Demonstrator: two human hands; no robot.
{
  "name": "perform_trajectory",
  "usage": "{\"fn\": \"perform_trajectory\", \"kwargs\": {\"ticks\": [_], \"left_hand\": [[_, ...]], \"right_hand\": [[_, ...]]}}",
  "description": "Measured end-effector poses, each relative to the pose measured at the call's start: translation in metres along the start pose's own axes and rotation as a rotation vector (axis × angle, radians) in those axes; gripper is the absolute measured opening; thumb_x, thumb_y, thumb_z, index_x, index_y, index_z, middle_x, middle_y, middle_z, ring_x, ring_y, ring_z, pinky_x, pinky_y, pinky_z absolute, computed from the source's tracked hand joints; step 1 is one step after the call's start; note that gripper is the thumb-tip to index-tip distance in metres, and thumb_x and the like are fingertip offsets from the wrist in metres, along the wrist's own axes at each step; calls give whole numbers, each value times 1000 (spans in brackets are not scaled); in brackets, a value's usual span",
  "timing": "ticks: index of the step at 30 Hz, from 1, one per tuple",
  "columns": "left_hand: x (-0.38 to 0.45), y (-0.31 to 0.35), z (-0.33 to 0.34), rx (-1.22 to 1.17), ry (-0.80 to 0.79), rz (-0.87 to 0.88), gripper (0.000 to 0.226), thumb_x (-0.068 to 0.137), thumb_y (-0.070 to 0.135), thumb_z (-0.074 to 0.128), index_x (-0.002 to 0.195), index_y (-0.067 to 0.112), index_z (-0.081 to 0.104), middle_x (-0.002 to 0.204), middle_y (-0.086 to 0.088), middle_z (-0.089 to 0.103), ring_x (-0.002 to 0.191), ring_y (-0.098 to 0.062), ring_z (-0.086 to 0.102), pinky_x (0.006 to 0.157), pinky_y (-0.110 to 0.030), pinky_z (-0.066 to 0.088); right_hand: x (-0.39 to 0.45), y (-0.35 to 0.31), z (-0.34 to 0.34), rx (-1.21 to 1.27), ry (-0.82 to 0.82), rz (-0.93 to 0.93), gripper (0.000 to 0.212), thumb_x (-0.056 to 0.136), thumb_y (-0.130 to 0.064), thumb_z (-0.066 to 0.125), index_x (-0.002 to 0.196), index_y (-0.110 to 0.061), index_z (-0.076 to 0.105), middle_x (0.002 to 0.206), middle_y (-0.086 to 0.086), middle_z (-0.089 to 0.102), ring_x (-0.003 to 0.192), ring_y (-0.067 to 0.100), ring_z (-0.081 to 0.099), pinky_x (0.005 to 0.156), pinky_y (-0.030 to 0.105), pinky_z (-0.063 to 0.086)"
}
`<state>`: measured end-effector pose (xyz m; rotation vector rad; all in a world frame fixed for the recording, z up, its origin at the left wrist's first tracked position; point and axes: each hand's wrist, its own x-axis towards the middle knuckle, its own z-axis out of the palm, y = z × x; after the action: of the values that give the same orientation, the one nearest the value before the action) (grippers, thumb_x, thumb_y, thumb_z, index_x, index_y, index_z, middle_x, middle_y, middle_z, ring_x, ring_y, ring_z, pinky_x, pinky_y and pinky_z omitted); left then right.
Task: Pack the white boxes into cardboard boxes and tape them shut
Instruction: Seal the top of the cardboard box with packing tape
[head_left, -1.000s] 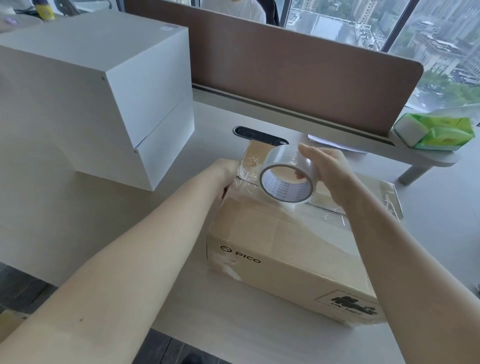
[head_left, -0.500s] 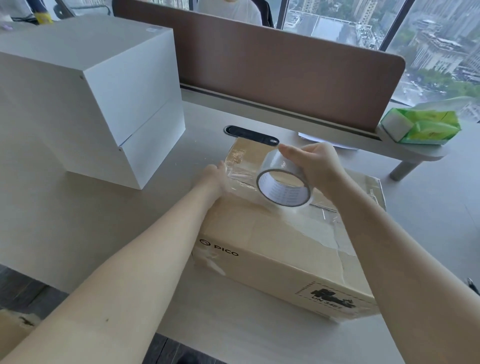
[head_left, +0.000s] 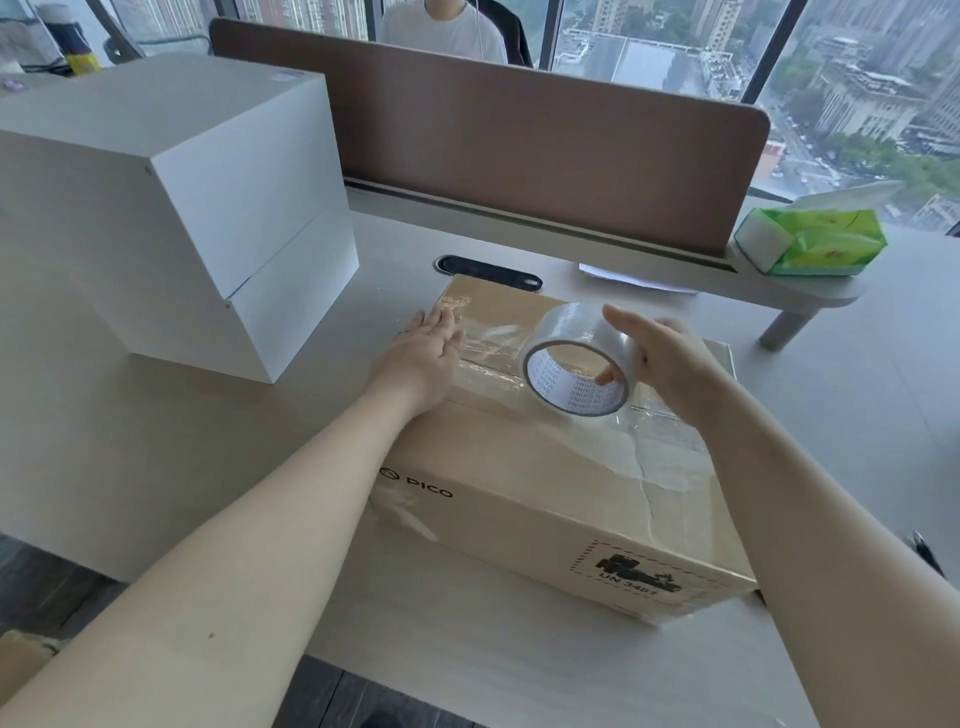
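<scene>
A closed cardboard box (head_left: 519, 467) marked PICO lies on the desk in front of me, with clear tape running along its top seam. My left hand (head_left: 423, 351) lies flat, fingers straight, pressing the tape down at the box's far left end. My right hand (head_left: 657, 358) grips a roll of clear tape (head_left: 576, 358) just above the middle of the box top, a finger inside its core. Two white boxes (head_left: 208, 208) stand stacked on the desk to the left.
A brown divider panel (head_left: 519, 140) runs along the back of the desk (head_left: 156, 441). A black cable slot (head_left: 488, 270) sits behind the cardboard box. A green tissue pack (head_left: 815, 241) rests on a shelf at the right. A person sits beyond the divider.
My right hand has carried the tape roll to the right along the box top. My left hand has flattened onto the tape at the far left end.
</scene>
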<state>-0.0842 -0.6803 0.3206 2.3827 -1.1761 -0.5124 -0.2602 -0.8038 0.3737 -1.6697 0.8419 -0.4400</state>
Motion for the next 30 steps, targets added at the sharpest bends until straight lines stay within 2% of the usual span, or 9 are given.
{"fn": "perform_trajectory", "kwargs": {"ticks": [2,5,10,12,15,18,20,25,30], "left_hand": [[0,1,1,92,-32,-6,53,102,32,16,150,15,2,159,3,-4,147,-12,-5,118,-30,-2],[1,1,2,254,-89,-30,56,101,36,11,150,15,-6,158,2,-13,147,-14,-11,119,-38,-4],[1,7,1,441,-140,-65,58,100,41,7,149,17,-10,157,2,-18,147,-16,-13,118,-46,-8],[1,11,3,538,-142,-77,59,99,41,5,149,15,-12,157,0,-18,146,-16,-14,116,-47,-12],[2,16,2,638,-96,-75,58,100,38,5,149,11,-10,158,-2,-14,146,-17,-16,116,-44,-12],[1,22,5,565,-26,50,55,102,31,11,150,9,-2,159,-4,-8,147,-18,-12,118,-36,-8],[1,31,9,412,-68,123,53,102,30,13,150,10,0,159,-2,-6,147,-16,-10,118,-32,-7],[7,36,19,368,-118,135,54,102,35,8,150,15,-2,159,0,-8,147,-12,-10,118,-31,-8],[10,36,21,390,-141,113,54,101,37,8,150,17,-4,158,4,-11,146,-9,-11,118,-29,-9]], "right_hand": [[-1,5,3,7,46,-39,57,90,-26,57,33,-16,57,35,-9,47,37,11,45,48,23,39],[4,0,0,-205,149,-144,56,85,-30,63,41,-18,31,41,-6,26,42,11,22,48,26,19],[6,-5,-15,-513,167,-117,59,80,-37,65,41,-18,26,27,-7,18,33,8,17,48,27,17],[5,-4,-19,-471,166,-157,57,83,-34,64,42,-18,28,34,-9,22,40,12,21,50,28,17],[-3,10,-29,-141,147,-138,52,86,-32,62,41,-19,38,41,-2,34,39,8,31,53,27,26],[-10,26,-30,92,135,-35,40,87,-32,59,50,-16,61,40,-5,53,41,9,50,60,27,41],[-11,29,-26,149,138,-30,34,86,-32,60,60,-10,62,44,-6,55,41,6,51,55,22,42],[-8,23,-24,82,199,-87,39,86,-27,63,51,-12,53,37,-10,46,35,4,40,46,19,34],[-4,9,-44,-246,219,-112,58,82,-30,67,41,-16,29,28,-11,23,29,5,20,37,18,17]]}}
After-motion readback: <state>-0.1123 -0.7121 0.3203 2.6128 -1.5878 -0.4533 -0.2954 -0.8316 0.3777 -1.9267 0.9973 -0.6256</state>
